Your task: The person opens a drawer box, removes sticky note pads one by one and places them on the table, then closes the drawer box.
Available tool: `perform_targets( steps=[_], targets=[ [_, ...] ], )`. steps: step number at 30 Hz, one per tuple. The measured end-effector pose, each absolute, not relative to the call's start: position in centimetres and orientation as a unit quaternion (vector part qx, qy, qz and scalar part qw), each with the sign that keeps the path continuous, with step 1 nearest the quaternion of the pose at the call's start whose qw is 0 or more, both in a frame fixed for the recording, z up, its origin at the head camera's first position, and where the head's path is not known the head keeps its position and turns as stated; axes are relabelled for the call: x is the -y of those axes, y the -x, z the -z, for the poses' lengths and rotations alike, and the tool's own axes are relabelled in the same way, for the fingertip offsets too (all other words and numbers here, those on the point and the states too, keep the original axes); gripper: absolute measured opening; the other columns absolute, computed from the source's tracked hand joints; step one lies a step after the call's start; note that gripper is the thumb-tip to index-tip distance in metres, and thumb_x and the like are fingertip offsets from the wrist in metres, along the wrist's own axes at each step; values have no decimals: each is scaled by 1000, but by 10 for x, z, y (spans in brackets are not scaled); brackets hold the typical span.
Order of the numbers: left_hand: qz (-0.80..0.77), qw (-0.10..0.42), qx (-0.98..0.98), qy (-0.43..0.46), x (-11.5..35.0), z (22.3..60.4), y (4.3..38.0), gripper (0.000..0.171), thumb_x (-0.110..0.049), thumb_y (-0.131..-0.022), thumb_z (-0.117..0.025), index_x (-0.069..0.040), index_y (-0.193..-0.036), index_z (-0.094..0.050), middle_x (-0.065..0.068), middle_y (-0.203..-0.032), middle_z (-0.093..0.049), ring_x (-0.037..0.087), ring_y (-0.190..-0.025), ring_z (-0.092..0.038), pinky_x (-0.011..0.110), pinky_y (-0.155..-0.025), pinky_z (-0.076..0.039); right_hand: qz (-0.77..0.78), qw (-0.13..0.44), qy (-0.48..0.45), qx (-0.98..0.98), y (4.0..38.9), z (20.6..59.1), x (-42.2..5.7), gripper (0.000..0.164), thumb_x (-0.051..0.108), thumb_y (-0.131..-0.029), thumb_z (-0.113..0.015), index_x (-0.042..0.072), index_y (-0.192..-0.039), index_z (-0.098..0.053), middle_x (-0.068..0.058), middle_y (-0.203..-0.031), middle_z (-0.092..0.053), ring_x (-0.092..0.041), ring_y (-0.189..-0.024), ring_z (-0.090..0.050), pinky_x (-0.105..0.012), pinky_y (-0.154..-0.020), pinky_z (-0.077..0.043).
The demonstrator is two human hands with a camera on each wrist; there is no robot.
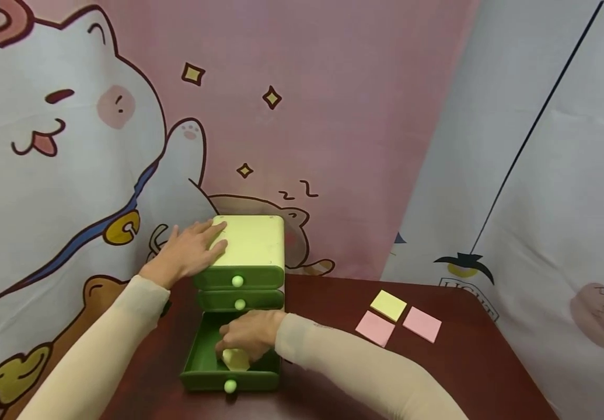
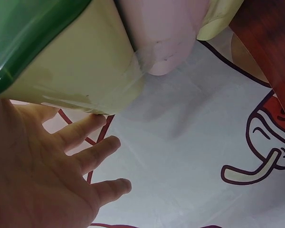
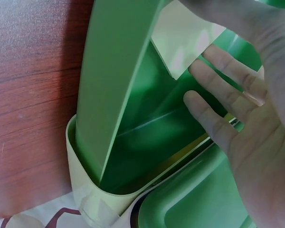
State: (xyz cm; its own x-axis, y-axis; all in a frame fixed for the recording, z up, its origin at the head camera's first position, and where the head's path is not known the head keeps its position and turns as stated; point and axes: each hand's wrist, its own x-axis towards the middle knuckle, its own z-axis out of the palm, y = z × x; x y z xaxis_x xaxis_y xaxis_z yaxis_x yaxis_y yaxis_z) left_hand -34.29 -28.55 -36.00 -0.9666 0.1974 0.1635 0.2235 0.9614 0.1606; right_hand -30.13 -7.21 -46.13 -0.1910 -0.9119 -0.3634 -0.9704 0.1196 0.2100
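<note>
A small cabinet (image 1: pixel 254 240) with a pale yellow top and green drawer fronts stands on the table. My left hand (image 1: pixel 188 252) rests on its top left edge, fingers spread; the left wrist view shows the palm beside the cabinet's cream wall (image 2: pixel 80 66). The bottom drawer (image 1: pixel 209 382) is pulled out, and the two drawers above it are closed. Inside that drawer my right hand (image 1: pixel 251 333) pinches a pale yellow sticky note pad (image 1: pixel 236 360). In the right wrist view the pad (image 3: pixel 185 40) is tilted over the green drawer floor, its upper part hidden by the thumb.
Right of the cabinet, a yellow sticky note pad (image 1: pixel 388 305) and two pink ones, one nearer (image 1: pixel 375 328) and one to the right (image 1: pixel 422 324), lie on the dark red table (image 1: pixel 328 303). A cartoon-printed cloth (image 1: pixel 344 146) hangs behind.
</note>
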Motion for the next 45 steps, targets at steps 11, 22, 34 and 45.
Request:
perform_targets(
  steps=[11, 22, 34, 45],
  targets=[
    [79, 69, 989, 103, 281, 359, 346, 74, -71, -110, -25, -32, -172, -26, 14, -179, -22, 51, -163, -21, 82, -124, -1, -218, 75, 629, -742, 301, 462, 67, 65, 37, -93, -85, 52, -149, -55, 11, -129, -55, -2, -88, -59, -19, -76, -56],
    [84, 67, 989, 102, 280, 358, 342, 72, -67, -111, -28, -30, -172, -26, 16, -179, -22, 50, -163, -21, 82, -124, -1, -211, 76, 636, -738, 302, 464, 61, 65, 40, -94, -84, 55, -150, -54, 8, -130, -52, -3, -75, -57, -16, -69, -51],
    [83, 71, 988, 108, 280, 358, 341, 73, -68, -111, -27, -29, -172, -27, 17, -178, -24, 51, -162, -22, 83, -124, -3, -211, 62, 643, -734, 304, 468, 60, 63, 50, -93, -82, 52, -149, -55, 10, -131, -60, -2, -100, -62, -17, -87, -55],
    [80, 64, 989, 103, 280, 358, 342, 74, -69, -110, -26, -29, -172, -26, 17, -179, -22, 51, -163, -21, 83, -124, -2, -135, 62, 650, -746, 309, 470, 51, 62, 47, -93, -83, 43, -146, -53, 6, -131, -59, -2, -93, -62, -16, -79, -56]
  ],
)
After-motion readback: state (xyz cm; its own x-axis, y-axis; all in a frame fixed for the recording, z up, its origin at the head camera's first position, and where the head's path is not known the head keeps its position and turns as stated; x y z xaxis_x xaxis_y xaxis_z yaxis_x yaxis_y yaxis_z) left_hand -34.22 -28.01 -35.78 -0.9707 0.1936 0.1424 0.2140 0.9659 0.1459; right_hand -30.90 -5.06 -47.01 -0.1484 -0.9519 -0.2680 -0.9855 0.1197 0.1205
